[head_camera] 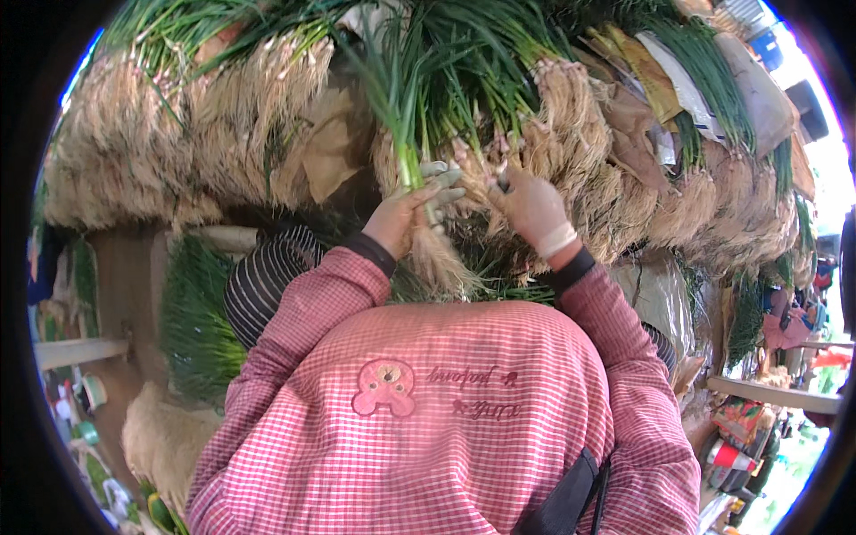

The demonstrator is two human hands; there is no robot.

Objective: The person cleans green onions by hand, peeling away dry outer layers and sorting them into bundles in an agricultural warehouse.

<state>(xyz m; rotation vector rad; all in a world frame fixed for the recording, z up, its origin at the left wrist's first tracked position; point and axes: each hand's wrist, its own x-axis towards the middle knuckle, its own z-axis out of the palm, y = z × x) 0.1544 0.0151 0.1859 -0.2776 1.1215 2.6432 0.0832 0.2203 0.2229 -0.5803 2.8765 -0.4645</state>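
Observation:
My left hand (409, 212), in a thin glove with greyish fingertips, holds a small bundle of spring onions (409, 157). Their green leaves point away from me, and their long pale roots (438, 257) hang below the palm towards my chest. To its right, my right hand (535, 210), gloved likewise, has its thumb and forefinger closed on the bulb end of spring onions (500, 150) at the front of the heap. The exact stems between those fingertips are partly hidden. Pinkish bulbs and matted roots (568, 127) of the heap lie just beyond that hand.
More root-fringed spring onions (194, 127) line the raised surface at left, and others (722, 200) at right. Brown sheets (331, 144) lie among them. Below left are a green bundle (200, 314) and a wooden bar (80, 351); below right, a plastic sheet (652, 287) and a traffic cone (732, 457).

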